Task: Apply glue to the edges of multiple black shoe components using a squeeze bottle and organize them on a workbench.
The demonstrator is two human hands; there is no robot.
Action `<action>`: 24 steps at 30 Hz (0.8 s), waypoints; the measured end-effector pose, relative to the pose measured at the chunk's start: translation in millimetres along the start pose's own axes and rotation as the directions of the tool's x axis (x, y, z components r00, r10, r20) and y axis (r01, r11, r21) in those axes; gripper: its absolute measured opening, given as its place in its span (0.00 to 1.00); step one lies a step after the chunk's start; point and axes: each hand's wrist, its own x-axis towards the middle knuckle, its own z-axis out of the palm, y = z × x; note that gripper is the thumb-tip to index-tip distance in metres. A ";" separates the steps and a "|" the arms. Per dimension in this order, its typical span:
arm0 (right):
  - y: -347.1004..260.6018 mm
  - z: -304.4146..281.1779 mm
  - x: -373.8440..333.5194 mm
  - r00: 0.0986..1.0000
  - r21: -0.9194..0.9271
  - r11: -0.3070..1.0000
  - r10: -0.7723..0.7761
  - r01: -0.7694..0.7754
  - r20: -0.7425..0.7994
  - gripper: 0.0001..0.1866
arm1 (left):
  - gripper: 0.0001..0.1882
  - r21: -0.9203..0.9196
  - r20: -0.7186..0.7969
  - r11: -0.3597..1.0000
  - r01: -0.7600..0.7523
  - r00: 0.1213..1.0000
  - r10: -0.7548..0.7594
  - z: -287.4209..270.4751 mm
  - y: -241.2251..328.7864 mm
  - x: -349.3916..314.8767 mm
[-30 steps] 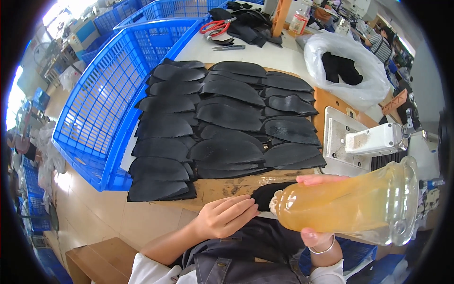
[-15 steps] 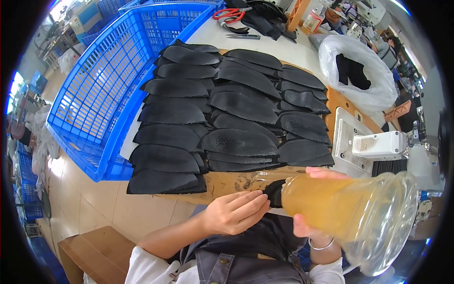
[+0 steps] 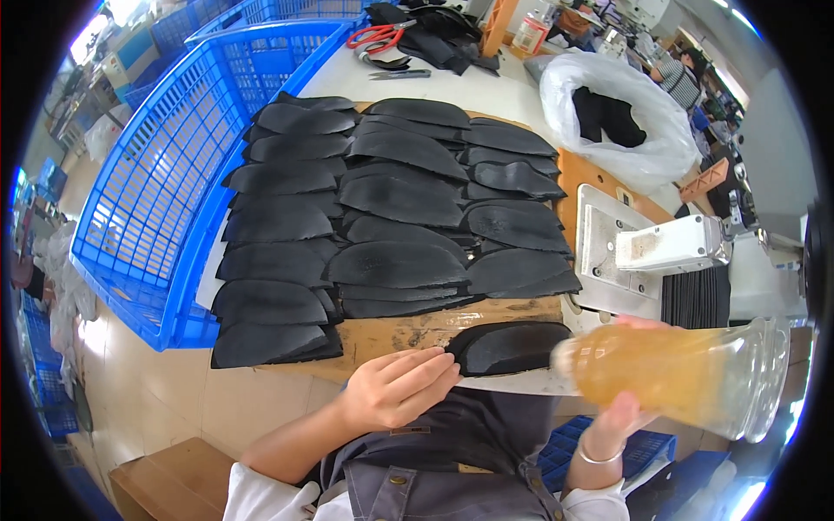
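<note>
A black curved pad (image 3: 512, 349) lies at the table's front edge, with a shiny, wet-looking patch on its top. My left hand (image 3: 401, 386) pinches the pad's left end, fingers pressed together. In my right hand (image 3: 627, 412) is a clear plastic bottle (image 3: 686, 373) of amber liquid, tipped on its side with its narrow end to the left, at the pad's right end. Whether that tip touches the pad I cannot tell. Behind the pad, overlapping rows of similar black pads (image 3: 400, 201) cover much of the tabletop.
A blue plastic crate (image 3: 143, 221) stands along the left. A white sewing machine (image 3: 669, 245) is at the right, with a clear plastic bag (image 3: 565, 91) holding black pieces behind it. Red-handled scissors (image 3: 375, 37) and thread snips (image 3: 400, 75) lie at the back. A cardboard box (image 3: 178, 478) sits below left.
The bottle has moved right, exposing more of the pad and its shiny patch. My left hand still holds the pad's left end. The whole view has shifted slightly.
</note>
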 end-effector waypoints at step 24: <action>68.9 -92.0 -3.7 0.836 0.658 0.745 0.426 -0.108 -0.346 0.33 | 0.22 -0.013 0.324 0.965 0.260 0.915 -0.242 -5.9 29.3 85.9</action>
